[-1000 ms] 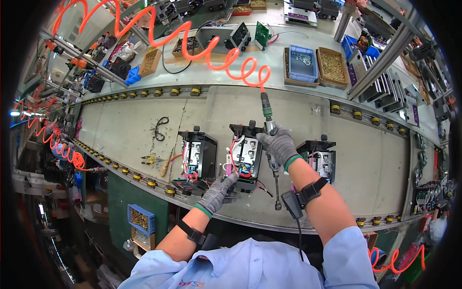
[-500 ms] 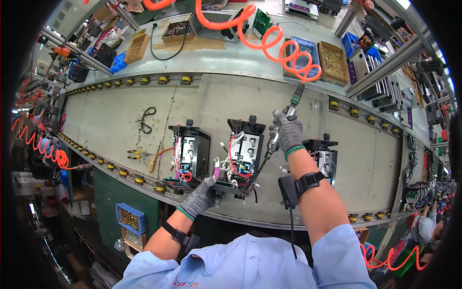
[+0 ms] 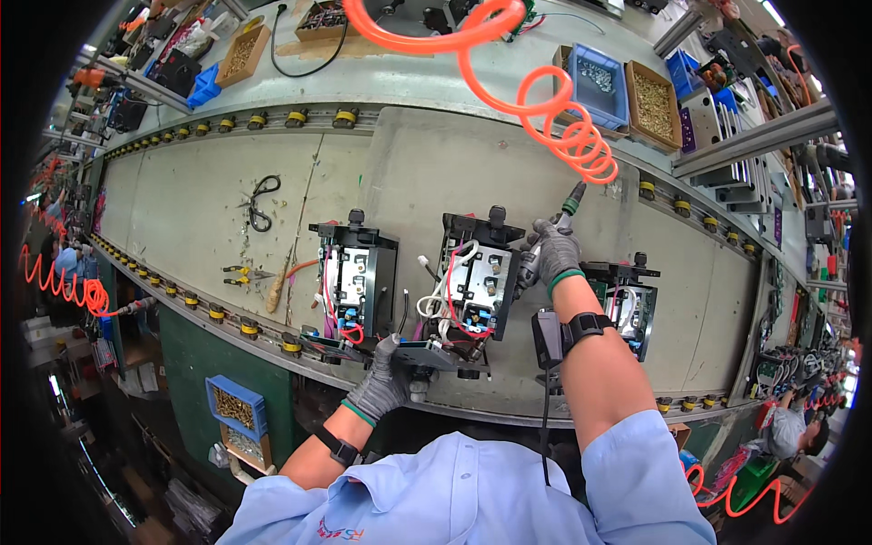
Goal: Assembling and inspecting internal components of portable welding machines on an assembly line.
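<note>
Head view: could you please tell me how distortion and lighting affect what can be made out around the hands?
Head view: fisheye bends the conveyor edge into a curve; black corners mask the rim; light is even, with soft shadows beside the middle assembly; left hand and right hand look sharp.

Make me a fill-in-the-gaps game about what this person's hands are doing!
1. Both hands wear ____ gloves.
2. The right hand grips a power screwdriver fed by a coiled ____ hose.
3. The left hand holds the near edge of the ____ of three open units.
4. A pair of ____ lies on the belt, left of the units.

Missing words: grey; orange; middle; scissors
</note>
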Motion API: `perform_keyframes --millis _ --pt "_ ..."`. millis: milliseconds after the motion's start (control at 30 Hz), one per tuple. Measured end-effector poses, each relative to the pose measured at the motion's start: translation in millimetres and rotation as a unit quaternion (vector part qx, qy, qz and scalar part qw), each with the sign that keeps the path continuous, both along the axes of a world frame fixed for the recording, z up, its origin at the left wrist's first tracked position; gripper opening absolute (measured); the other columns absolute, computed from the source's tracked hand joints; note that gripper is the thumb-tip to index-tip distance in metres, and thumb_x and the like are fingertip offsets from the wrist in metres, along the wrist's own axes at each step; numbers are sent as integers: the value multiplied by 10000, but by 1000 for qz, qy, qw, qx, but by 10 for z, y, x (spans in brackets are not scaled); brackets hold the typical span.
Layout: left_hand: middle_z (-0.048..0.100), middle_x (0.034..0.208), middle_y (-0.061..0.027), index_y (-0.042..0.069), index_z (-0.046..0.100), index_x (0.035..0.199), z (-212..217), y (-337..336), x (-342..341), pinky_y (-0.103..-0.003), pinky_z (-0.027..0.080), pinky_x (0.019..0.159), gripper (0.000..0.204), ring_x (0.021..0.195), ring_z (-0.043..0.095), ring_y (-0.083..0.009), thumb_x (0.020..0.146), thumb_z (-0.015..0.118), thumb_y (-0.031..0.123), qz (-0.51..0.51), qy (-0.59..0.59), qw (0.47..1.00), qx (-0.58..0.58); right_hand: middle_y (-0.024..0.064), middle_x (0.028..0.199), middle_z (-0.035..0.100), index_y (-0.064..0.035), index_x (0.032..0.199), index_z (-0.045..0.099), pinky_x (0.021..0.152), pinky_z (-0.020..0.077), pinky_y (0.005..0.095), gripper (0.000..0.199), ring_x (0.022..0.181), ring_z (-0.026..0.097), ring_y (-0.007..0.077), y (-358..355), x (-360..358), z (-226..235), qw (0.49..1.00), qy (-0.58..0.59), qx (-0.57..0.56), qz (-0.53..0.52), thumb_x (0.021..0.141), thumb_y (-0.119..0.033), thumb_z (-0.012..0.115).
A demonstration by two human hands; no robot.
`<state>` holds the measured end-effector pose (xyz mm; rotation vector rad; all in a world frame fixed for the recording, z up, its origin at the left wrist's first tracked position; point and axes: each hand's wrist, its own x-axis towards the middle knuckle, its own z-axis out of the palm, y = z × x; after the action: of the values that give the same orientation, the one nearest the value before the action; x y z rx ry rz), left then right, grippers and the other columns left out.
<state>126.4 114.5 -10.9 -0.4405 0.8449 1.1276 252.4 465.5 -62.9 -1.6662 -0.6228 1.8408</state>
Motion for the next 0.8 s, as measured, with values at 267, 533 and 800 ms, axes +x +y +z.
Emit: perform_keyframes --millis 267,533,800 --pt "712 909 -208 24 683 1202 -1 85 84 -326 410 474 970 531 521 -206 674 704 837 -4 21 1000 -11 74 724 596 -116 1029 485 442 512 379 246 522 613 243 -46 22 -5 998 34 -39 33 905 -48 687" --pt "712 883 -165 38 695 1149 -117 87 113 -348 405 468 934 575 590 -214 658 706 833 37 -24 999 -31 92 726 598 -82 1026 485 431 507 391 261 521 625 240 -35 11 -116 997 -60 -25 36 860 -5 672" --pt "693 855 -166 103 674 1091 -124 51 155 -344 360 479 861 499 482 -208 661 677 850 51 -21 998 -40 122 760 607 -87 1057 459 471 561 442 338 550 652 305 0 41 -150 998 -20 -47 34 837 11 696"
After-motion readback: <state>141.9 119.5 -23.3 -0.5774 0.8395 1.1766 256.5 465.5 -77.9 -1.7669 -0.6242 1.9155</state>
